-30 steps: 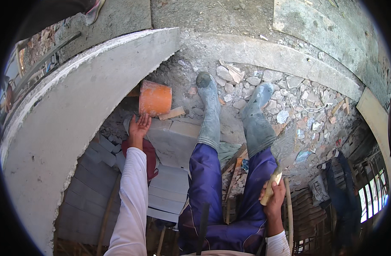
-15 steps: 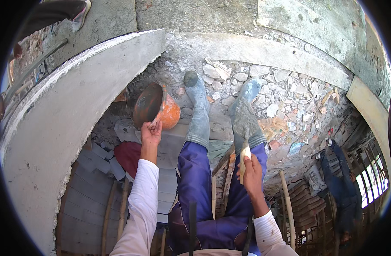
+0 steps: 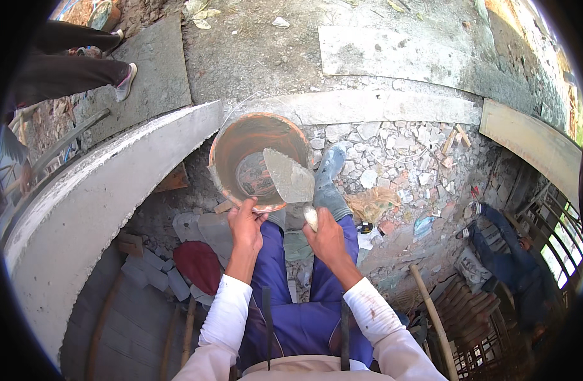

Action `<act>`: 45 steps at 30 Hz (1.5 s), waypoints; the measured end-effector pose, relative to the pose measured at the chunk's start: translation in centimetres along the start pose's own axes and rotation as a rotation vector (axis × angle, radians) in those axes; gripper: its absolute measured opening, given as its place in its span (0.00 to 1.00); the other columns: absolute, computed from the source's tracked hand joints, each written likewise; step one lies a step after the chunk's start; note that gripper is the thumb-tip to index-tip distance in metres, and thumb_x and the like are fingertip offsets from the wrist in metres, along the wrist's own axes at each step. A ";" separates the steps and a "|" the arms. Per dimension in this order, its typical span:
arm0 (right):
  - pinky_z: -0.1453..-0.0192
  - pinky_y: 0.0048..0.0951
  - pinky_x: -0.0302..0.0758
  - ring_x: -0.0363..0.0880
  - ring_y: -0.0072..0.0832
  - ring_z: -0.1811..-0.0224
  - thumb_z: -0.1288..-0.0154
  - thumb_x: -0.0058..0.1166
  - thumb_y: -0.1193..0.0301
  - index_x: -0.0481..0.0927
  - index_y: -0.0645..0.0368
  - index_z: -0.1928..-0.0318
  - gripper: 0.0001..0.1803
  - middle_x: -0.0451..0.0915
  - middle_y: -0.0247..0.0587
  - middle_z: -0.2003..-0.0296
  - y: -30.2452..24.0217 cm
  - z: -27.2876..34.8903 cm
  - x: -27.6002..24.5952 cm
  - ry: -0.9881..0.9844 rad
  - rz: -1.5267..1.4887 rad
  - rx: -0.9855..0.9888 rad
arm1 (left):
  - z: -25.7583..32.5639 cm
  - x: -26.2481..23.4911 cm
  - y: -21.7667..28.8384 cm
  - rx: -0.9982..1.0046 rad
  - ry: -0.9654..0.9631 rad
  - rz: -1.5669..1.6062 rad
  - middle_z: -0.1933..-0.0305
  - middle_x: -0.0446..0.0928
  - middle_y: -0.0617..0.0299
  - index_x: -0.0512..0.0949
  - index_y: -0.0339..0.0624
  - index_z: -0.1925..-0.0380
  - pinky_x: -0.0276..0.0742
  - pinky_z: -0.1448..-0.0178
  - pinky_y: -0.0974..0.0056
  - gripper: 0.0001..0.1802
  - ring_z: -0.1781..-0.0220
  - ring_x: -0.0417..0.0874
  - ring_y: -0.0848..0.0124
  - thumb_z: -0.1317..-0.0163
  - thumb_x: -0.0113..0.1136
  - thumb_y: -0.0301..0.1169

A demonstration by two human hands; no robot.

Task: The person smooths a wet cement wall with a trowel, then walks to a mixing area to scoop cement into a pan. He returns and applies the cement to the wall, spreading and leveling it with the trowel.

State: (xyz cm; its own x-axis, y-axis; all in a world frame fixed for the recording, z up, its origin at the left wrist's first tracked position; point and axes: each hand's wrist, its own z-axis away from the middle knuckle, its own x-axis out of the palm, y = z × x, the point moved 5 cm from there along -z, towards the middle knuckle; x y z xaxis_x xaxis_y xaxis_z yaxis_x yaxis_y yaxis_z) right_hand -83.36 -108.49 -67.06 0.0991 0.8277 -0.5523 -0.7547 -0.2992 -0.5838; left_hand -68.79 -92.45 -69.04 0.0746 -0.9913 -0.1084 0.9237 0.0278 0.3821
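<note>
My left hand [image 3: 245, 230] is closed on the near rim of an orange bucket [image 3: 237, 143], whose mouth faces up toward me. Grey mortar residue coats its inner wall, and the bottom shows a round, mostly bare patch. In my right hand [image 3: 329, 241] is a trowel [image 3: 290, 178], gripped by its pale handle. The mortar-smeared blade lies over the right side of the bucket's mouth. Just beyond the trowel stands my right boot [image 3: 331, 174], grey-blue and dusty; the bucket hides most of the left one.
A rough-edged concrete slab [image 3: 113, 171] curves along the left. Broken rubble [image 3: 393, 152] covers the ground at right. Wooden poles [image 3: 434, 324] and grey blocks [image 3: 155, 270] lie below. One person [image 3: 81, 76] stands at upper left; another [image 3: 507, 254] is at lower right.
The bucket has come closer and turned its mouth up toward me, held by my left hand. My right hand has brought the trowel leftward to the bucket. The view has shifted.
</note>
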 end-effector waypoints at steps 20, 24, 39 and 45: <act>0.63 0.57 0.79 0.83 0.61 0.66 0.35 0.62 0.62 0.66 0.64 0.54 0.22 0.80 0.61 0.67 -7.5 18.1 -30.2 0.261 0.147 -0.185 | 35.1 13.8 10.0 0.129 -0.440 0.274 0.45 0.69 0.41 0.62 0.27 0.44 0.84 0.47 0.23 0.23 0.45 0.80 0.39 0.41 0.48 0.16; 0.64 0.59 0.77 0.81 0.65 0.67 0.36 0.64 0.65 0.64 0.68 0.55 0.24 0.79 0.66 0.69 -6.4 19.8 -30.7 0.287 0.074 -0.217 | 35.4 14.4 10.8 0.157 -0.516 0.320 0.46 0.72 0.42 0.64 0.27 0.44 0.88 0.52 0.30 0.23 0.48 0.82 0.41 0.42 0.49 0.16; 0.56 0.45 0.81 0.85 0.50 0.63 0.38 0.65 0.67 0.66 0.68 0.47 0.27 0.84 0.57 0.63 2.2 25.2 -35.1 0.428 -0.088 0.088 | 39.4 13.5 18.7 0.507 -0.528 0.342 0.52 0.76 0.50 0.69 0.34 0.49 0.92 0.59 0.44 0.19 0.57 0.85 0.53 0.42 0.52 0.17; 0.57 0.36 0.79 0.84 0.30 0.63 0.35 0.63 0.66 0.78 0.66 0.54 0.17 0.83 0.46 0.66 -8.6 21.3 -39.4 0.419 -0.725 -0.386 | 41.5 15.7 19.1 0.522 -0.618 0.332 0.55 0.76 0.53 0.69 0.34 0.50 0.93 0.61 0.46 0.17 0.60 0.85 0.56 0.41 0.51 0.16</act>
State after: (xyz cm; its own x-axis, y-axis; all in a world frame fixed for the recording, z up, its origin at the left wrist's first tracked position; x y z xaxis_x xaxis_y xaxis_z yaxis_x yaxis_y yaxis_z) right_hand -94.55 -128.44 -27.59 0.7465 0.6577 -0.1005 -0.1553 0.0254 -0.9875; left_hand -65.60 -112.80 -25.39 -0.0477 -0.8388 0.5424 0.5886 0.4151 0.6937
